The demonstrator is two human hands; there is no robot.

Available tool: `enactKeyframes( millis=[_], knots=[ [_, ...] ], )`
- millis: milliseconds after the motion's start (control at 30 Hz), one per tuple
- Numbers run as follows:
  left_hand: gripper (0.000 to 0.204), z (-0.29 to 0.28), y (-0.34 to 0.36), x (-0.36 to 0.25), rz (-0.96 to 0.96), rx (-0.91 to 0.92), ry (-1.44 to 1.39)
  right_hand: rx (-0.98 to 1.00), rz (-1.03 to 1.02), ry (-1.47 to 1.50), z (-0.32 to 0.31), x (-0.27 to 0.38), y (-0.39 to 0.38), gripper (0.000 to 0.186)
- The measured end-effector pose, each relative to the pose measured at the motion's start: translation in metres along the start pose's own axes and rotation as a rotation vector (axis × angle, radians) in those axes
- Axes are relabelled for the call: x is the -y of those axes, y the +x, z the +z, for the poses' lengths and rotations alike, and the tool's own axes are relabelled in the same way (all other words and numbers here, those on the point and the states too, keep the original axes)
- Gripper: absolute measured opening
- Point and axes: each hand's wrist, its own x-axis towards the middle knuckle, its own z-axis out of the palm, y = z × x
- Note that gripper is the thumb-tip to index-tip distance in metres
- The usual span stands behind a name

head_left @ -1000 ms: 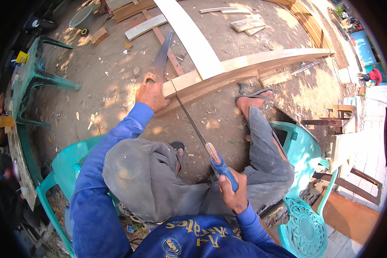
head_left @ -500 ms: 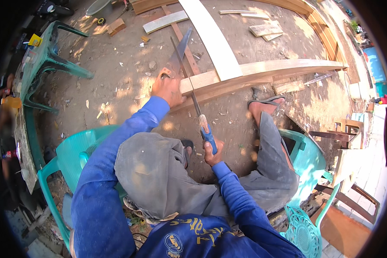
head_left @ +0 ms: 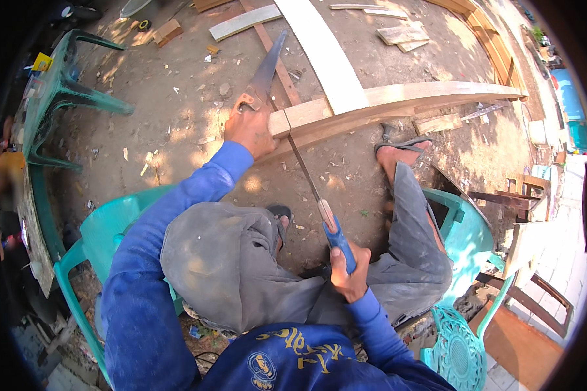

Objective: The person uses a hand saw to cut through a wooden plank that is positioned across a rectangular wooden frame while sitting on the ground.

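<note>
My right hand (head_left: 349, 274) is closed around the blue-wrapped handle of a handsaw (head_left: 304, 166). The saw's narrow blade sits in a cut across the near-left end of a wooden beam (head_left: 398, 103). My left hand (head_left: 249, 130) grips that end of the beam, left of the blade; its fingertips are partly hidden. A second handsaw (head_left: 267, 70), wide-bladed with a wooden handle, projects beyond the left hand. Its handle touches the fingers, and I cannot tell whether they hold it. A pale board (head_left: 323, 55) meets the beam from the far side.
Green plastic chairs stand at the far left (head_left: 65, 98), near left (head_left: 120, 218) and right (head_left: 466, 228). Offcuts (head_left: 403, 34) and a wood block (head_left: 168, 31) lie on the dirt floor. A sandalled foot (head_left: 401, 156) rests below the beam. Long timbers (head_left: 489, 49) line the far right.
My right hand has drawn the blue-handled saw back toward my body and slightly right, so less blade shows beyond the beam. My left hand stays on the beam's end. The view has shifted slightly.
</note>
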Motion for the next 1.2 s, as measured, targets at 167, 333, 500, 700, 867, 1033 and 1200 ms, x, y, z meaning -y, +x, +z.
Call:
enactKeyframes(
  millis=[167, 333, 500, 700, 867, 1033, 1200],
  knots=[
    [0.065, 0.011, 0.007, -0.006, 0.033, 0.000, -0.010, -0.061, -0.157, 0.110, 0.063, -0.105, 0.071, 0.032],
    [0.069, 0.004, 0.013, -0.011, 0.007, 0.052, 0.057, -0.036, -0.153, 0.219, 0.063, -0.095, 0.065, 0.031],
    [0.069, 0.014, 0.006, 0.001, 0.011, 0.029, 0.059, 0.080, 0.147, 0.012, -0.021, 0.002, -0.012, 0.027],
    [0.068, -0.002, 0.006, 0.007, -0.022, 0.038, 0.053, 0.023, 0.049, 0.003, -0.024, 0.021, -0.031, 0.029],
    [0.071, 0.007, 0.020, -0.017, 0.040, 0.070, 0.123, -0.145, -0.174, 0.090, 0.051, -0.070, 0.083, 0.030],
    [0.075, 0.039, 0.016, -0.004, 0.106, -0.095, -0.126, -0.025, -0.183, -0.007, 0.061, -0.112, 0.065, 0.036],
    [0.079, 0.023, 0.011, 0.012, 0.062, -0.152, -0.035, -0.005, -0.235, 0.232, 0.081, -0.120, 0.072, 0.043]
  ],
)
